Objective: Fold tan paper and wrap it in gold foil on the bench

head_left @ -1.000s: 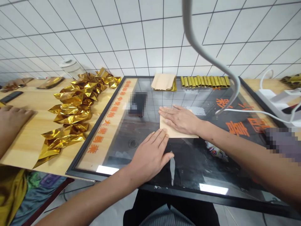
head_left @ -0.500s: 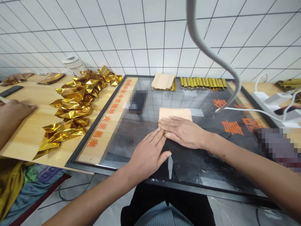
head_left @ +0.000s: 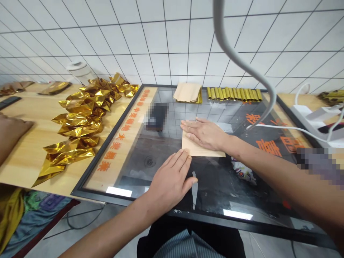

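Note:
A sheet of pale tan paper [head_left: 200,149] lies flat on the dark glass panel [head_left: 139,152]. My right hand [head_left: 205,133] rests flat across the far part of the paper with its fingers stretched to the left, hiding that part. My left hand [head_left: 172,175] lies flat on the glass, its fingertips touching the near left corner of the paper. Neither hand grips anything.
A stack of tan and gold papers [head_left: 187,92] and a row of gold paper rolls [head_left: 233,94] stand at the back. Folded gold foil pieces [head_left: 77,129] lie left. A grey hose [head_left: 249,68] hangs down; a white power strip [head_left: 309,116] sits right. Another person's hand [head_left: 16,125] is far left.
My right hand has moved away from my left hand, towards the far edge of the paper. The near part of the paper now shows below it. My left hand has barely moved.

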`<action>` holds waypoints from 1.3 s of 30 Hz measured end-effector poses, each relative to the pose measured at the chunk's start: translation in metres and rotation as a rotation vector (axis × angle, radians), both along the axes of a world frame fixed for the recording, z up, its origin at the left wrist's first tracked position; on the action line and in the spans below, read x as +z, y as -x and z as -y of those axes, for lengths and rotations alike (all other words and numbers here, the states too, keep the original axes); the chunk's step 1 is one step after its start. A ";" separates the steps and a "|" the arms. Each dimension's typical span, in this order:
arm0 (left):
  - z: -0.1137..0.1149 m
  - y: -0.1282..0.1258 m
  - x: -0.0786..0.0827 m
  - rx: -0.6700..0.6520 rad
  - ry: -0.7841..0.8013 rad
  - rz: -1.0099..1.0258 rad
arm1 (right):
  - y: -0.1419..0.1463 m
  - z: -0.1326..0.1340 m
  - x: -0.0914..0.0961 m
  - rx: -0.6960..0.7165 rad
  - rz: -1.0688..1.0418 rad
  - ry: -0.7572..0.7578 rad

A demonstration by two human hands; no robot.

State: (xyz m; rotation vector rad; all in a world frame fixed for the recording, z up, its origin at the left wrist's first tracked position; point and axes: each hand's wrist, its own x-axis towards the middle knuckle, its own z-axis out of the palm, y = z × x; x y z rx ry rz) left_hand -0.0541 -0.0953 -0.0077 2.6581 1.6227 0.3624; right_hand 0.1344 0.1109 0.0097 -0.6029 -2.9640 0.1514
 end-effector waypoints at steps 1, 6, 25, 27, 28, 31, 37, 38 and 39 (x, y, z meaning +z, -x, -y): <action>0.000 0.000 0.000 -0.002 -0.004 -0.003 | 0.001 -0.001 0.000 -0.004 0.000 0.009; 0.000 -0.001 -0.002 0.007 -0.036 -0.001 | 0.001 0.036 0.000 -0.073 -0.081 0.113; -0.004 0.000 0.006 -0.016 -0.042 -0.036 | -0.094 0.011 -0.009 -0.500 -0.023 0.150; -0.005 -0.008 0.017 -0.014 -0.049 -0.047 | -0.097 0.014 -0.004 -0.540 -0.084 0.214; -0.007 -0.013 0.022 -0.021 -0.061 -0.051 | -0.100 0.017 -0.002 -0.548 -0.115 0.237; -0.016 -0.037 0.035 -0.126 -0.034 -0.056 | -0.107 0.024 0.001 -0.537 -0.170 0.268; -0.037 -0.074 0.033 -0.240 0.035 -0.100 | -0.117 0.039 -0.007 -0.507 -0.162 0.233; -0.039 -0.075 0.029 -0.252 0.035 -0.099 | -0.117 0.042 -0.009 -0.512 -0.148 0.226; -0.039 -0.075 0.026 -0.264 0.034 -0.094 | -0.116 0.043 -0.010 -0.521 -0.132 0.219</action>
